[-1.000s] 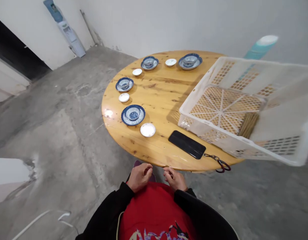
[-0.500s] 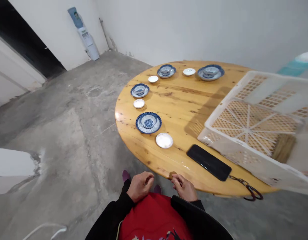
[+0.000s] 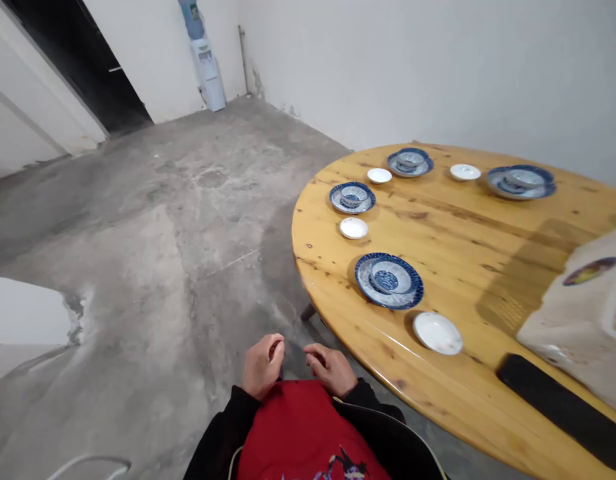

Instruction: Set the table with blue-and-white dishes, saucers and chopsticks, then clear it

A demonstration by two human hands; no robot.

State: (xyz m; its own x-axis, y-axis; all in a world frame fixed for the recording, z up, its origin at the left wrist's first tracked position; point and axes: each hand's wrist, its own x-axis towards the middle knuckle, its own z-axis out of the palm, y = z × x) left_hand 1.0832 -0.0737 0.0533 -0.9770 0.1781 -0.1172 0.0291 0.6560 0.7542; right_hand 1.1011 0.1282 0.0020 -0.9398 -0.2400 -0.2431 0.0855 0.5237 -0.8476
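Note:
My left hand [image 3: 263,367] is held in front of my body with its fingers curled into a loose fist, and nothing shows in it. Beside it, a small gap away, my right hand [image 3: 334,371] is curled the same way, just off the table's edge. Neither touches the wooden table [image 3: 468,267]. Closest to my right hand on the tabletop are a blue-and-white plate [image 3: 362,285] with a clear bowl [image 3: 401,275] on it and a small white saucer [image 3: 437,333].
Farther along the table's rim stand several more place settings, such as a plate [image 3: 333,198] and a saucer [image 3: 353,228]. On the right are a black phone [image 3: 563,407] and a white plastic basket [image 3: 573,320]. A water dispenser [image 3: 208,73] stands at the far wall.
My view has turned, so the table and dishes appear farther right and the basket is mostly cut off. My right hand has moved from the table's edge toward my left hand.

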